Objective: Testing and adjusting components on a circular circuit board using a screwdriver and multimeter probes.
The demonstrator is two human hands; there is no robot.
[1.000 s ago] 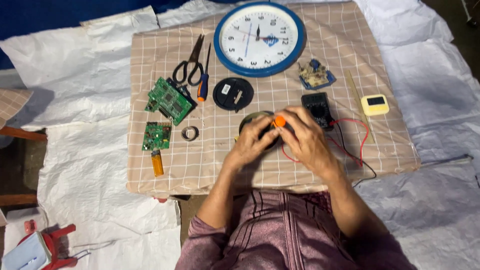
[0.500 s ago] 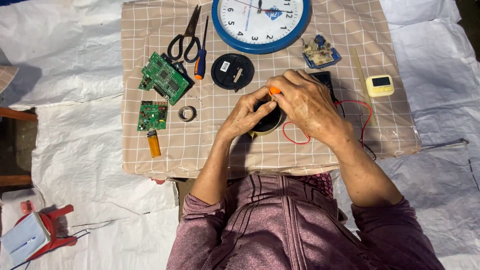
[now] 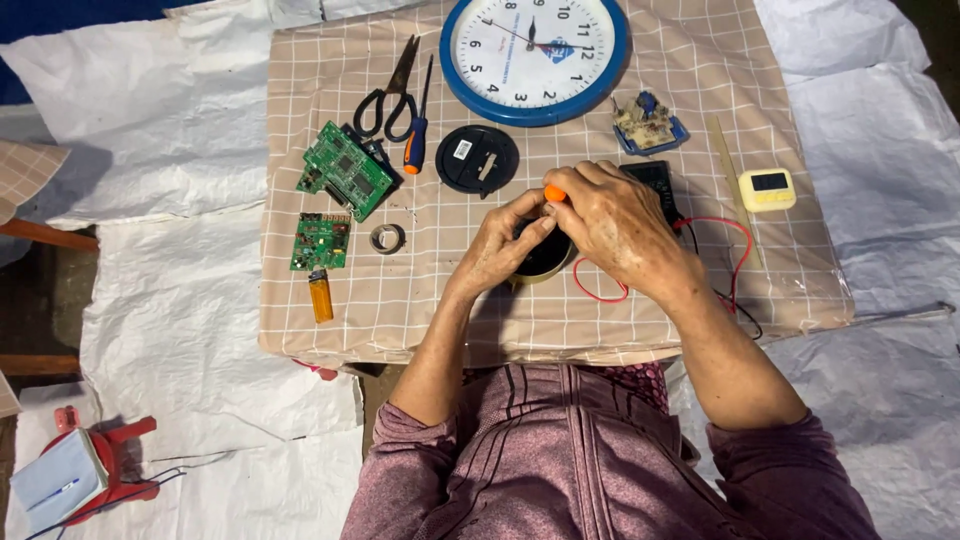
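- Orange-handled tool (image 3: 555, 192) was pinched in the right hand (image 3: 620, 225), whose grip was closed around it; only the handle's tip showed above the fingers.
- Left hand (image 3: 505, 250) rested against a round black part (image 3: 545, 255) on the checked cloth of the tabletop (image 3: 640, 330); its fingers curled on the part's rim, a steadying grip.
- Both hands met over that part, near the tabletop's front middle.
- Red wire (image 3: 715, 225) looped just beside the right wrist, running toward a black meter (image 3: 655, 180) partly hidden behind the hand.
- Blue-rimmed wall clock (image 3: 533, 50) lay flat at the far edge; a black round cover (image 3: 477, 160) lay between it and the hands.
- Scissors (image 3: 388, 90) and a screwdriver (image 3: 417, 120) lay to the left, beside two green circuit boards (image 3: 345, 170).
- Small metal ring (image 3: 387, 238) and an amber lighter (image 3: 320, 295) lay near the lower board.
- Yellow timer (image 3: 766, 189) sat at the right, well apart from the hands.
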